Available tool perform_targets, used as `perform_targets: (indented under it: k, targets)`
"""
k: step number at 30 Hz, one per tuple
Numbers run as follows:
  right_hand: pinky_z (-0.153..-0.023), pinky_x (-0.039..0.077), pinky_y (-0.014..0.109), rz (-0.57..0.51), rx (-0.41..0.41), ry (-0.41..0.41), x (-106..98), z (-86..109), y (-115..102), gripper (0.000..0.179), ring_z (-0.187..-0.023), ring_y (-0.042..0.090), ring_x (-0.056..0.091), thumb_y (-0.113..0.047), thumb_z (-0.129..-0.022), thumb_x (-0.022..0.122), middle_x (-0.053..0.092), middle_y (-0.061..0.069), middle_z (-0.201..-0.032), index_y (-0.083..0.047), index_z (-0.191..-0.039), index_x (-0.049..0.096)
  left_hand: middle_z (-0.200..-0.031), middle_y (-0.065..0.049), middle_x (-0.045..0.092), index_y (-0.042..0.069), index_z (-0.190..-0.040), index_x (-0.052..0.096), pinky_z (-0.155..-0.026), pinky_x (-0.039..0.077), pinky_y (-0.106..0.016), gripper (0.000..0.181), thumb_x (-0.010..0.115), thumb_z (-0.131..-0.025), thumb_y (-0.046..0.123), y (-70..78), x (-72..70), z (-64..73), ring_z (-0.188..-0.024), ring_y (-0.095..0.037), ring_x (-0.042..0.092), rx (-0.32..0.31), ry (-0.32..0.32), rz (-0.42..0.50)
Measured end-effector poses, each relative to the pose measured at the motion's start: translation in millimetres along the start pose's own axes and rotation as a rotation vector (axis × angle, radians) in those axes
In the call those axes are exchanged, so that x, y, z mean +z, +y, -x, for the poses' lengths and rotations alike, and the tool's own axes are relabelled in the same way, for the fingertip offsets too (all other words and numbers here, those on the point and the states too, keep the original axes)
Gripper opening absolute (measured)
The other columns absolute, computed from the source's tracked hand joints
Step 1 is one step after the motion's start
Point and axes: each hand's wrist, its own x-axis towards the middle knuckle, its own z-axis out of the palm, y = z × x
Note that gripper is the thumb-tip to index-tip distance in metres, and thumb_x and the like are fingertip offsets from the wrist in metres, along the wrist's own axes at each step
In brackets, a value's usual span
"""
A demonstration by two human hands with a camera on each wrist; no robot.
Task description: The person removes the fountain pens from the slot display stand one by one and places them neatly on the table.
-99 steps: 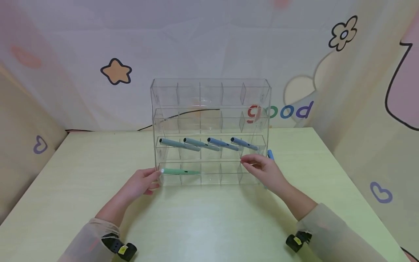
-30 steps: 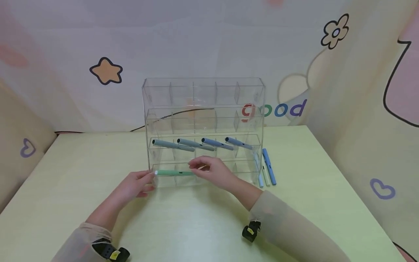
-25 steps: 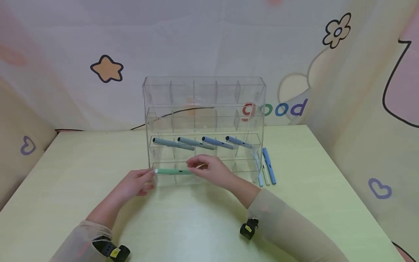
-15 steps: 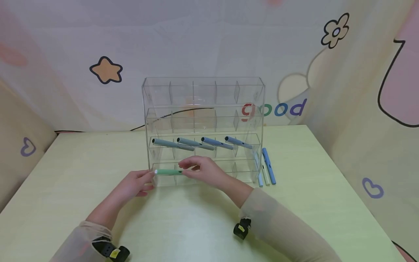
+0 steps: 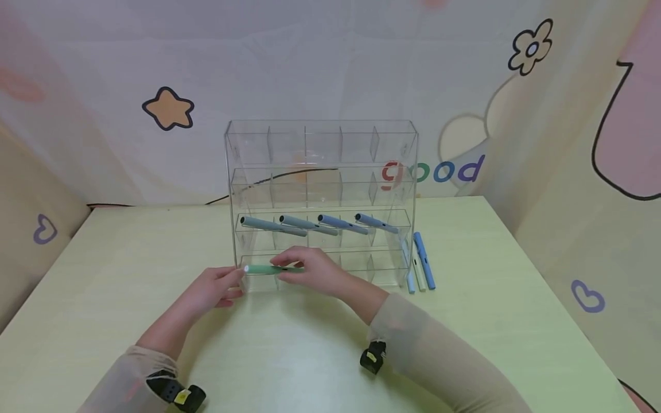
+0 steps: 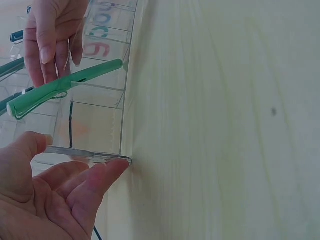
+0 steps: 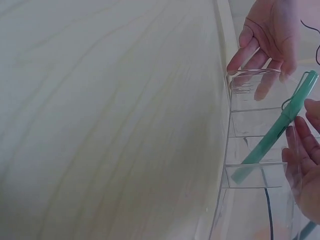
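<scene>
My left hand (image 5: 214, 287) pinches the lower left side panel of a clear acrylic pen rack (image 6: 80, 151), thumb on one face and fingers on the other. A green pen (image 5: 258, 269) lies slanted in the rack's bottom tier, its white-tipped end at the left and its clip showing in the left wrist view. My right hand (image 5: 315, 272) is at this pen's middle, index finger above it and thumb below in the head view. Its fingers are loosely bent and spread beside the pen (image 7: 272, 137) in the right wrist view.
Several blue and grey-blue pens (image 5: 341, 224) lean in the tier above. To the right of the rack, a blue pen (image 5: 424, 261), a pale green pen (image 5: 419, 272) and a light blue pen (image 5: 411, 282) lie on the table (image 5: 320, 350). A printed cloth (image 5: 320, 63) hangs behind.
My right hand has moved left from the rack's right side to the green pen, sliding further along it in the last half second. My left hand keeps its hold on the rack.
</scene>
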Motion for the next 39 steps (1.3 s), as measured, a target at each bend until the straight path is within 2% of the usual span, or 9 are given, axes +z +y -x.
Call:
perform_targets:
  k: [13,20,25,32,39]
  targets:
    - [-0.085,0.048,0.023,0.073,0.011,0.01,8,-10.3,-1,0.026,-0.095,0.009,0.059,-0.01,-0.083,0.07,0.065,0.001,-0.104,-0.007,-0.109,0.067,-0.132,-0.029,0.046,-0.007,-0.134,0.043,-0.08,0.053,-0.036,0.056,0.044,-0.099,0.036,-0.9,1.8,-0.7,-0.108,-0.032,0.059,0.011,0.009,-0.013]
    - [-0.081,0.048,0.021,0.085,0.076,0.052,14,-14.7,-4,0.02,-0.089,0.007,0.06,-0.009,-0.082,0.071,0.066,-0.001,-0.096,-0.008,-0.102,0.068,-0.134,-0.03,0.043,-0.007,-0.134,0.043,-0.079,0.053,-0.035,0.056,0.045,-0.098,0.036,-1.0,1.3,-0.4,-0.107,-0.031,0.06,0.013,0.021,-0.011]
    - [-0.08,0.048,0.021,0.076,0.09,0.081,16,-14.5,-5,0.017,-0.088,0.007,0.06,-0.011,-0.084,0.07,0.067,-0.002,-0.095,-0.009,-0.101,0.068,-0.134,-0.03,0.043,-0.008,-0.134,0.043,-0.08,0.053,-0.035,0.054,0.044,-0.099,0.034,-1.1,0.3,0.2,-0.108,-0.031,0.059,0.015,0.015,-0.012]
    - [-0.079,0.049,0.018,0.021,0.014,0.148,11,-7.8,-5,0.02,-0.091,0.011,0.062,-0.01,-0.086,0.067,0.068,0.003,-0.1,-0.005,-0.106,0.067,-0.133,-0.029,0.044,-0.008,-0.135,0.041,-0.081,0.052,-0.036,0.052,0.042,-0.1,0.03,-2.3,0.0,-1.6,-0.109,-0.032,0.058,0.001,0.01,-0.008]
    - [-0.079,0.052,0.027,-0.05,-0.045,0.214,4,-2.5,-8,0.023,-0.088,0.011,0.063,-0.01,-0.086,0.067,0.067,0.004,-0.1,-0.003,-0.108,0.067,-0.132,-0.028,0.046,-0.007,-0.135,0.042,-0.08,0.052,-0.035,0.052,0.043,-0.099,0.031,-3.4,-1.1,-2.7,-0.108,-0.03,0.059,0.015,0.021,-0.013]
